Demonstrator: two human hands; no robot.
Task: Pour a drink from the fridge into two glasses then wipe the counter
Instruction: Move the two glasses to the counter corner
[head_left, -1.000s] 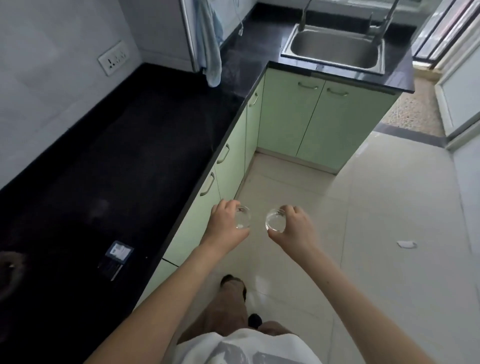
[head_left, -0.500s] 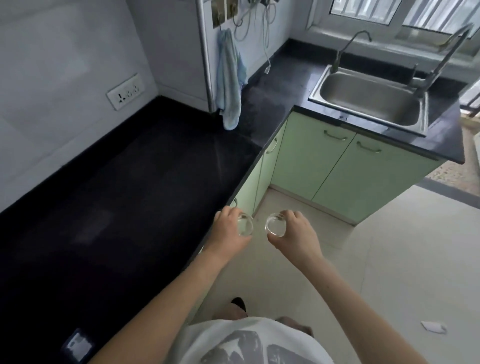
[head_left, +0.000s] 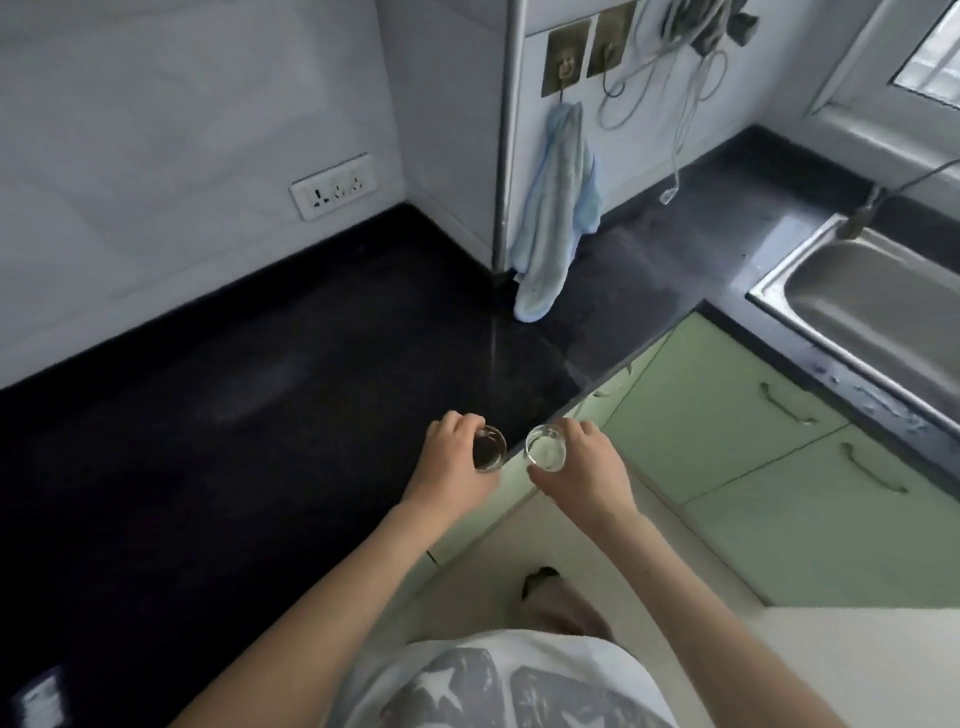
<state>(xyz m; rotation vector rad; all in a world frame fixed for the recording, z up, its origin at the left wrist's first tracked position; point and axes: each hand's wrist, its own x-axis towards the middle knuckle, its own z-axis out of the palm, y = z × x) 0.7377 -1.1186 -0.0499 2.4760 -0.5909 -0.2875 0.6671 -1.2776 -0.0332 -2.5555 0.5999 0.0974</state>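
Observation:
I hold two small clear glasses side by side at the front edge of the black counter (head_left: 218, 415). My left hand (head_left: 449, 462) grips the left glass (head_left: 489, 449), which hangs over the counter's edge. My right hand (head_left: 582, 473) grips the right glass (head_left: 545, 447), which hangs just beyond the edge, above the green cabinet fronts (head_left: 727, 441). Both glasses look empty and stand upright. A light blue cloth (head_left: 556, 218) hangs from a wall hook at the counter's back corner. No fridge or drink is in view.
A steel sink (head_left: 872, 306) with a tap sits in the counter at the right. A wall socket (head_left: 332, 187) is on the left wall. Cables (head_left: 675, 93) hang beside the cloth. A small card or packet (head_left: 41, 696) lies at the counter's near left.
I have stepped closer to the counter and my view has tilted up. Both hands, each with its glass, have moved from above the floor to the counter's edge.

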